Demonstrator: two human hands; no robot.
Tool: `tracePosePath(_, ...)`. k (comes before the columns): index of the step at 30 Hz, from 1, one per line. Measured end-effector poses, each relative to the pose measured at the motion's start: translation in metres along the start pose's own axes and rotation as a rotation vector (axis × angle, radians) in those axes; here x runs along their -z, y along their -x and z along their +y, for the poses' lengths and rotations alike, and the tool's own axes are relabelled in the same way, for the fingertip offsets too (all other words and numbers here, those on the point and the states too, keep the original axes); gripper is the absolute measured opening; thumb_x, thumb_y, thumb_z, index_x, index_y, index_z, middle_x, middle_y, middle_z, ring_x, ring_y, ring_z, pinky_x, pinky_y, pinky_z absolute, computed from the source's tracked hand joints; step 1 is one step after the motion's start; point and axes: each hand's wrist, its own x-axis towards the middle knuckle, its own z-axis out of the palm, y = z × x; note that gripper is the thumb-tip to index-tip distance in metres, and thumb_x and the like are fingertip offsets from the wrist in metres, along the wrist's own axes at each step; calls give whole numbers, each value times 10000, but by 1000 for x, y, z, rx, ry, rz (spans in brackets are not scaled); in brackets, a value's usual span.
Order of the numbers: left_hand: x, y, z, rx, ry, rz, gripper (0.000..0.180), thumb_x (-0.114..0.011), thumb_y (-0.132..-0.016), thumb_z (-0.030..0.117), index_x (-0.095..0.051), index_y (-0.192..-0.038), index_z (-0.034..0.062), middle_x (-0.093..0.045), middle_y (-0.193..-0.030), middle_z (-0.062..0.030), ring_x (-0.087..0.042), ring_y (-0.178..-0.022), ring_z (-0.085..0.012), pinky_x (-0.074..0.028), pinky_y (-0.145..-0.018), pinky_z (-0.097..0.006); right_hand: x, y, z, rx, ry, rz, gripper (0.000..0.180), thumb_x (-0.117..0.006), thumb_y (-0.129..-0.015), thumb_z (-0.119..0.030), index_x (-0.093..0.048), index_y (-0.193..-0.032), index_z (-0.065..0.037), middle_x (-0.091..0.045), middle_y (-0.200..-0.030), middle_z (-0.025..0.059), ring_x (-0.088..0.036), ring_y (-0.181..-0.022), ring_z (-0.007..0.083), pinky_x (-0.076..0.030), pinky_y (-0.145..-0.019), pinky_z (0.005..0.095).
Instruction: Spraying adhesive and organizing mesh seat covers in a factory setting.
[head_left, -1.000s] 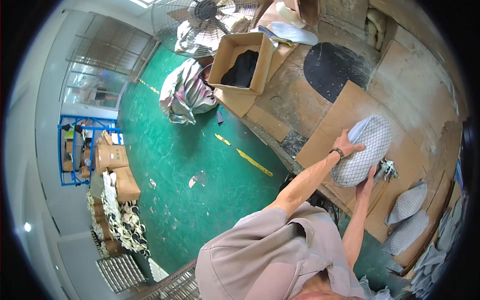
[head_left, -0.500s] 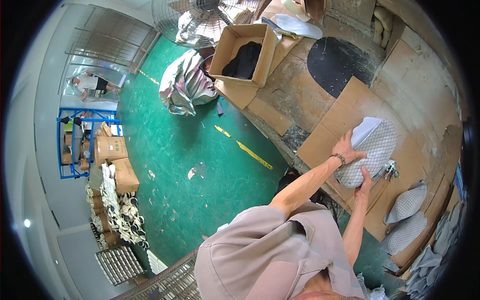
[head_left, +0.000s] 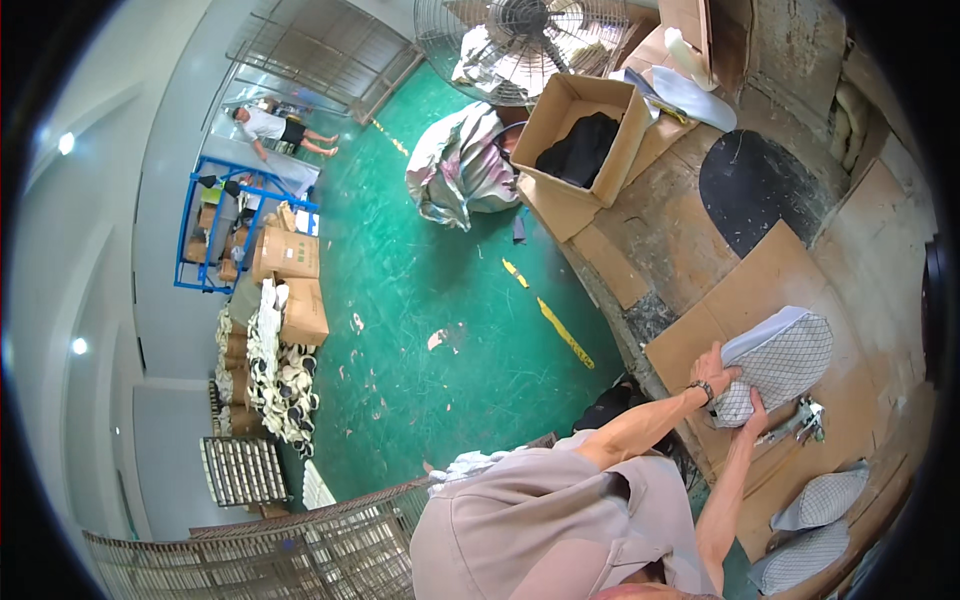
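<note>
A rounded, pale grey fabric piece with a dark grid pattern point(head_left: 785, 355) is held above the cardboard sheet on the bench, its smooth white side turned up along the far left edge. Its near left end is in my left hand point(head_left: 714, 372), fingers bent around the edge and a dark bracelet on the wrist. Close beside it, my right hand point(head_left: 753, 415) grips the lower edge with the thumb on the grid side. The fingers beneath are hidden. Just right of my right hand lies a small silver metal tool point(head_left: 808, 420) whose kind I cannot make out.
Two more grid-patterned pieces point(head_left: 822, 497) lie at the near right. Farther up the bench are a black rounded patch point(head_left: 755, 190) and an open carton point(head_left: 580, 135) with black material. A large fan point(head_left: 525, 45) and a silvery sack point(head_left: 460, 165) stand beyond; another person point(head_left: 270, 128) is far left.
The fabric piece has been tilted and bent, showing more of its white side. My left hand has slid toward its near end, closer to my right hand. The whole view has shifted.
</note>
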Motion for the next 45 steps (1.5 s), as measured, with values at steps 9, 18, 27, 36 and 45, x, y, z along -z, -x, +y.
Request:
tracePosePath(9, 4, 8, 41, -724, -491, -100, 966, -682, -834, 437, -202, -1529, -30, -188, -1599, -239, -139, -1499, -380, -167, -1184, -554, 9, 8, -5, 184, 400, 146, 564, -781, -737, -217, -621, -1231, 5, -658, -1189, 108, -594, -1087, 227, -468, -949, 370)
tracePosePath(18, -6, 1, 37, -714, -675, -151, 1029, -647, -837, 488, -128, -1531, -67, -60, -1622, -252, -32, -1502, -428, -104, -1171, -612, -119, 53, -121, 1178, 1485, 319, 736, -672, -873, -295, -365, -1454, 39, -291, -1551, 239, -275, -1435, 418, -246, -1165, 499)
tracePosePath(27, -27, -9, 10, -725, -538, -111, 982, -544, -890, 547, -138, -1526, -82, -103, -1594, -307, -113, -1484, -451, -143, -1194, -521, -113, -20, -93, 1039, 1780, 209, 786, -575, -891, -385, -296, -1498, 29, -195, -1605, 219, -121, -1501, 394, -97, -1211, 525)
tracePosePath(36, -34, -19, -21, -938, -456, -37, 969, -474, -928, 588, -102, -1532, -72, -137, -1576, -321, -181, -1458, -472, -181, -1191, -519, -106, 7, -107, 1202, 1439, 77, 538, -618, -878, -254, -534, -1350, -9, -344, -1557, 164, -221, -1486, 335, -210, -1203, 477)
tracePosePath(45, -36, -3, -9, -898, -457, -68, 915, -561, -907, 409, -94, -1539, -61, -125, -1586, -309, -164, -1469, -447, -153, -1203, -499, 38, 62, -115, 596, 1171, 684, 292, -665, -825, -135, -603, -1089, -27, -599, -1077, 171, -579, -998, 367, -481, -878, 445)
